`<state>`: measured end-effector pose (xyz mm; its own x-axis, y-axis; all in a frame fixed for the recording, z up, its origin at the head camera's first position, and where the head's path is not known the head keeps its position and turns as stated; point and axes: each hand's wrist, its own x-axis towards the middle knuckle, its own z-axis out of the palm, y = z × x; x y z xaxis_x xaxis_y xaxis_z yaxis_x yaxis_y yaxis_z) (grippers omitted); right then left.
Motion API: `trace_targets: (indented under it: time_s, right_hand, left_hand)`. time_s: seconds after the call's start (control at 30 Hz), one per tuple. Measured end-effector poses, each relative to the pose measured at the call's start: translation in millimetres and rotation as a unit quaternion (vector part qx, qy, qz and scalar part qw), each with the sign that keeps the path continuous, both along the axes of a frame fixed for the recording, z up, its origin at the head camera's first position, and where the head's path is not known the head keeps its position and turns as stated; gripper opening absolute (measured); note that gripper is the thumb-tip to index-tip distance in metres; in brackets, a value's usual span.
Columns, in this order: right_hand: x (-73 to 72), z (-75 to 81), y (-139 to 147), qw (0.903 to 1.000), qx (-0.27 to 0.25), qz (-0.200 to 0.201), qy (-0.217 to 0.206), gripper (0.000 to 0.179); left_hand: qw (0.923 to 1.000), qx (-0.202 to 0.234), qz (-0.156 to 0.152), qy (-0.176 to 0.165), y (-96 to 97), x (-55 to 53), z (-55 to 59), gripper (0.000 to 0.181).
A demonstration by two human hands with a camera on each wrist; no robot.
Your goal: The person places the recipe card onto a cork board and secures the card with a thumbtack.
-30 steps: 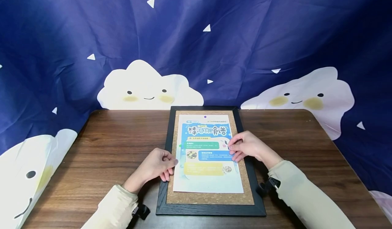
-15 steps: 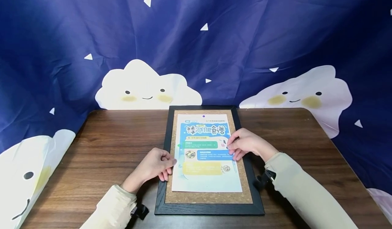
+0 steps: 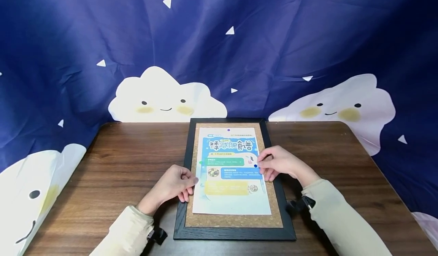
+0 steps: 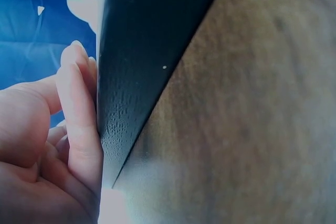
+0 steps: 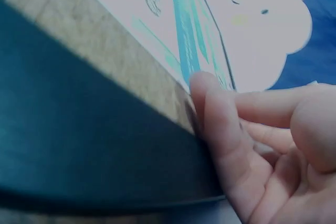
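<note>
A printed poster sheet (image 3: 232,204) lies on a cork board (image 3: 236,221) with a black frame (image 3: 236,234). A purple push pin (image 3: 228,130) sits at its top edge, a green push pin (image 3: 201,162) at its left side and a blue push pin (image 3: 255,166) at its right. My right hand (image 3: 278,162) is just right of the blue pin, its fingertips bent close beside it. On the left, my left hand (image 3: 172,185) rests against the frame, thumb at the sheet's left edge. In the left wrist view its loosely bent fingers (image 4: 81,124) lie along the frame's side.
The board lies on a brown wooden table (image 3: 137,153). A dark blue cloth (image 3: 256,50) with printed clouds hangs behind the table's far edge. A black wrist device (image 3: 157,236) is on the left forearm, another (image 3: 302,205) on the right.
My right hand has shifted a little to the right, and the blue push pin that its fingertips covered now shows. The left hand stays in place at the sheet's left edge.
</note>
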<state>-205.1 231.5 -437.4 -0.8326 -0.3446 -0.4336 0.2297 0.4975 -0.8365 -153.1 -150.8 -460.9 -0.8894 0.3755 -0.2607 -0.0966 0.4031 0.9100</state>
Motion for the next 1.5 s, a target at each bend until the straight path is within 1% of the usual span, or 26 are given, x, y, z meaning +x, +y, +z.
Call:
trace_targets:
  time_s: [0.1,0.2,0.37,0.47,0.83,1.1,1.2,1.5]
  right_hand:
    - [5.5,-1.7,8.5,0.9996,-0.022,-0.008,0.012,0.028]
    - [11.9,-0.9,14.5,0.9991,-0.032,-0.010,0.025,0.032]
    - [25.6,2.7,26.3,0.9976,-0.035,0.000,0.060,0.037]
    - [34.2,3.4,36.5,0.9962,-0.031,-0.004,0.081,0.038]
    - [69.9,5.2,71.9,0.9898,-0.013,-0.065,0.126,0.034]
    - [88.6,2.7,95.3,0.9792,0.015,-0.101,0.176,0.029]
    - [93.7,0.8,104.4,0.9778,0.023,-0.110,0.177,0.028]
    - [105.0,-4.4,122.1,0.9758,0.062,-0.139,0.157,0.026]
  left_hand:
    - [1.0000,-0.004,0.000,-0.002,1.0,-0.1,-0.5,0.018]
    - [1.0000,-0.005,0.000,-0.001,1.0,0.1,-1.6,0.017]
    - [1.0000,-0.001,-0.001,0.002,0.5,0.3,-1.8,0.017]
    - [1.0000,-0.001,0.001,0.001,0.0,0.3,-0.8,0.017]
    - [1.0000,0.003,-0.002,0.004,0.8,0.6,1.1,0.019]
    - [1.0000,-0.003,-0.001,0.002,1.0,-0.9,0.5,0.018]
    - [1.0000,-0.006,0.001,0.002,0.8,-1.4,0.1,0.018]
    - [1.0000,-0.007,0.003,0.004,0.1,-0.6,-1.0,0.017]
